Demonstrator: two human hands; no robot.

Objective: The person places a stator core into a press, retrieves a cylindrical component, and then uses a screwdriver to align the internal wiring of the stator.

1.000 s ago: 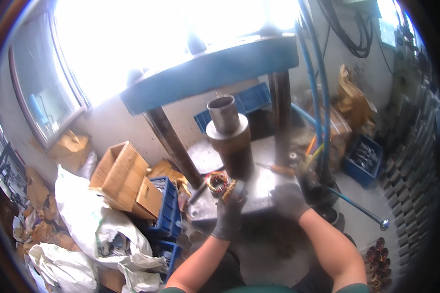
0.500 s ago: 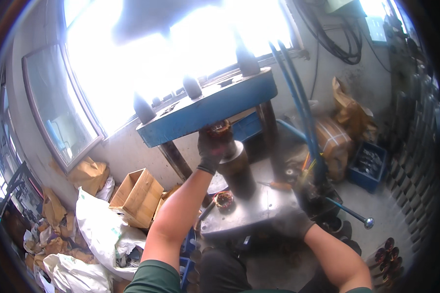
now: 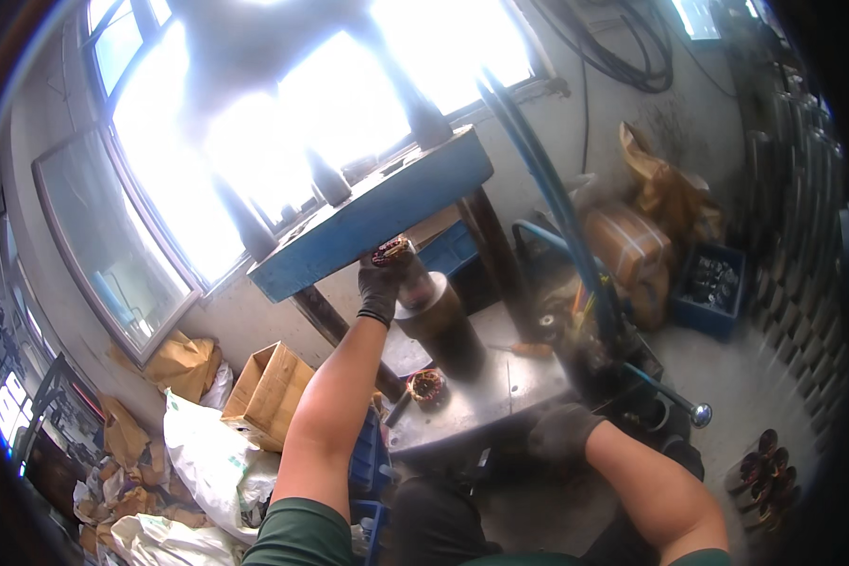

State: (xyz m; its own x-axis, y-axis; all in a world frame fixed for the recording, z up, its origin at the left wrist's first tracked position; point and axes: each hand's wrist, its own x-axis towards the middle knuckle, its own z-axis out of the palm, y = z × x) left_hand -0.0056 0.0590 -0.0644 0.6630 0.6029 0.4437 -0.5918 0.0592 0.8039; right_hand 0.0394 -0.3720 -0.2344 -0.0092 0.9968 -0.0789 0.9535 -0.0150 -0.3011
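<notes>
My left hand (image 3: 379, 289), in a dark glove, is closed around the side of a wound stator (image 3: 392, 249) with copper-coloured coils at its top. The stator stands tilted in the picture on the pale top of a thick dark cylinder (image 3: 457, 340), just under the blue upper plate (image 3: 377, 212) of a press. On the metal press table (image 3: 486, 401) a second coil-wound stator (image 3: 426, 387) lies left of the cylinder. My right hand (image 3: 566, 431), also gloved, is curled at the table's front right edge; whatever it may grip is hidden.
Blue hoses (image 3: 561, 203) run down right of the press, near a lever with a ball end (image 3: 700, 415). A wooden box (image 3: 272, 391) and white sacks (image 3: 203, 462) lie left. A blue crate (image 3: 712, 292) and several copper-ended parts (image 3: 769, 472) sit on the right.
The view has turned a little, so the press appears further left and more tilted. My left hand stays on the stator over the cylinder, and my right hand remains by the table edge.
</notes>
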